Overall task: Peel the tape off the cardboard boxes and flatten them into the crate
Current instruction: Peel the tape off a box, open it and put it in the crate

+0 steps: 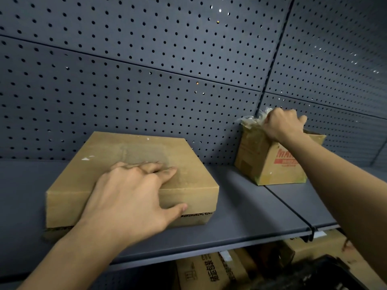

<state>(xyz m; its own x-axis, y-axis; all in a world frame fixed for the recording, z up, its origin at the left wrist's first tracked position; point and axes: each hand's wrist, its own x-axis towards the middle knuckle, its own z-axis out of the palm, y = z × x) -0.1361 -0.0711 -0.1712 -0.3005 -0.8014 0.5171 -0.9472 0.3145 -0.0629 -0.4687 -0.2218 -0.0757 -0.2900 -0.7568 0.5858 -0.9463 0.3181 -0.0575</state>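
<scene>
Left hand (134, 197) on flat box (188, 164); right hand (282, 124) gripping tape (251, 119) atop small box (266, 164).

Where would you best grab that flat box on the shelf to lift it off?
Probably by its near edge, from the front. The flat box lies low and wide on the shelf, its back near the pegboard wall. The left hand already rests there, fingers on top, thumb on the front face.

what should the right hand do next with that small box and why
Probably pull the small box toward the shelf edge. The right hand already has a grip on its top rim, beside crumpled tape, and the box sits back against the pegboard; the left hand rests on the flat box.
</scene>
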